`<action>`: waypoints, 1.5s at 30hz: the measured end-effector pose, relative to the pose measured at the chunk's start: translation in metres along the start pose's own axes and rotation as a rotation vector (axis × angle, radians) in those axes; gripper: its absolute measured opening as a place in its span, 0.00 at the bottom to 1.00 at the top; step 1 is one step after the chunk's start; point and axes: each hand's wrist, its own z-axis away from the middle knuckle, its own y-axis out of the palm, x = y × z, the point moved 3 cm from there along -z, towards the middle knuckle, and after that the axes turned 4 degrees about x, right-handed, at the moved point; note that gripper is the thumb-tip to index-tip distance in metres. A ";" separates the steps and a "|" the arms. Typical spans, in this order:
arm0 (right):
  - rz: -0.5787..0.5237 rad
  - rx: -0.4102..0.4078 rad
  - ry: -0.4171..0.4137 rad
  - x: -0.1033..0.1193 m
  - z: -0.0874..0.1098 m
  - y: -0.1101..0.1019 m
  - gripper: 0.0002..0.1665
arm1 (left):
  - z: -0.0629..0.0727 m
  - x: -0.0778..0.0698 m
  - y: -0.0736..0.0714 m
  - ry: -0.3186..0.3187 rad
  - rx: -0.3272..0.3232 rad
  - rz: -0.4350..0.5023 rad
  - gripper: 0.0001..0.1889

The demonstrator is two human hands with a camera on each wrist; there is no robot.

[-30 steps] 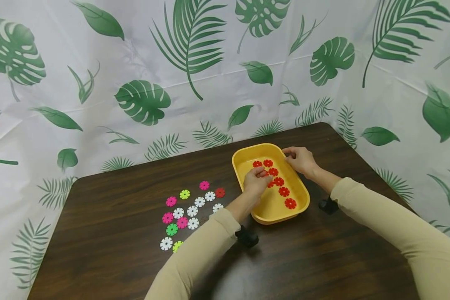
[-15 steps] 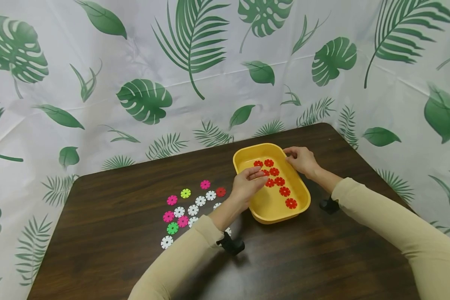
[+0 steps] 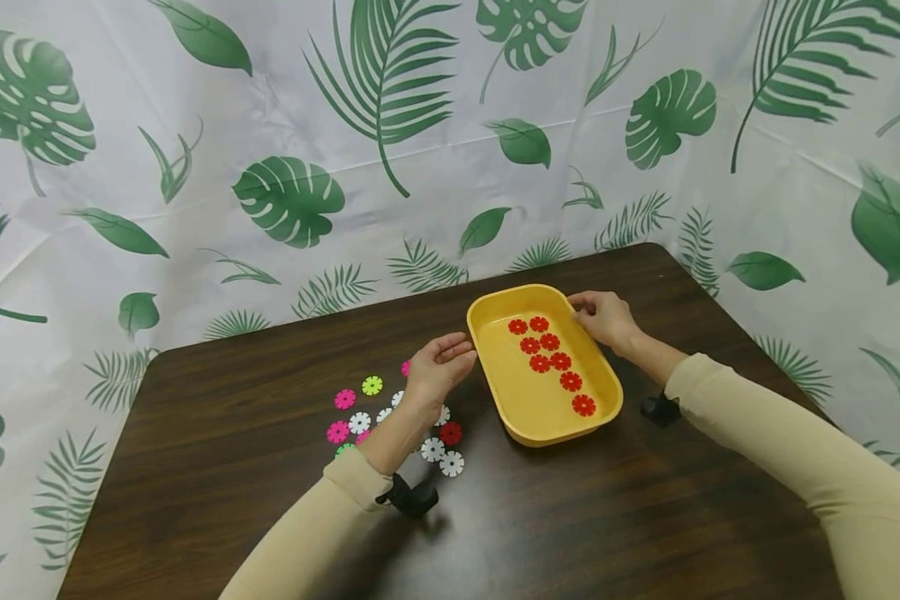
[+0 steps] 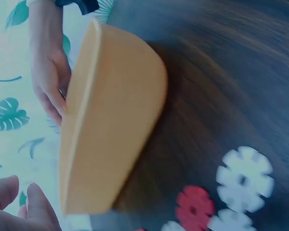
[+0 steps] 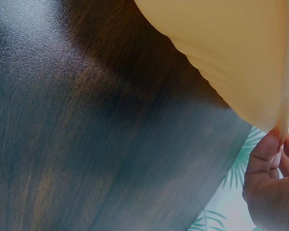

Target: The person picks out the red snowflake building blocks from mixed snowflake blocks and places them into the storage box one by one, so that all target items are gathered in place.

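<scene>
A yellow plastic tub (image 3: pixel 528 408) stands on the dark table with several red notched discs (image 3: pixel 560 361) on its floor. My right hand (image 3: pixel 606 321) pinches the tub's far right rim; in the right wrist view its thumb and fingertips meet at the yellow edge. My left hand (image 3: pixel 429 377) hovers just left of the tub, above the loose discs, with its fingers loosely bent. In the left wrist view the thumb and fingers of that left hand (image 4: pixel 24 214) stand apart and hold nothing. The hand and forearm hide part of the loose discs.
Loose notched discs lie left of the tub: several white ones (image 3: pixel 432 444), several pink ones (image 3: pixel 337 426), a yellow one (image 3: pixel 372 380), a partly hidden green one and a dark red one (image 3: pixel 446 436). A leaf-print cloth (image 3: pixel 420 225) hangs behind the table (image 3: pixel 232 417).
My left hand has drawn back from inside the tub, moving left over the rim to above the loose discs. My right hand stays at the tub's rim.
</scene>
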 end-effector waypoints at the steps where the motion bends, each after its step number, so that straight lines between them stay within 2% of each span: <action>1: 0.000 0.001 0.000 0.000 0.000 0.000 0.22 | 0.001 0.002 -0.004 0.000 -0.005 -0.004 0.21; 13: 0.004 0.003 -0.002 0.000 -0.001 0.000 0.22 | 0.005 0.023 -0.039 -0.024 -0.065 -0.040 0.22; 19: 0.008 -0.001 -0.005 0.000 0.000 -0.001 0.22 | -0.001 0.030 -0.049 -0.063 -0.091 -0.077 0.21; 25: 0.009 0.000 -0.008 0.000 0.001 -0.001 0.22 | -0.008 0.034 -0.054 -0.050 -0.088 -0.140 0.21; 38: 0.014 -0.006 -0.006 0.000 0.000 0.001 0.21 | -0.021 0.039 -0.062 -0.017 -0.093 -0.365 0.21; 45: 0.015 -0.006 -0.004 0.000 0.000 0.000 0.21 | -0.021 0.039 -0.058 0.062 -0.095 -0.547 0.23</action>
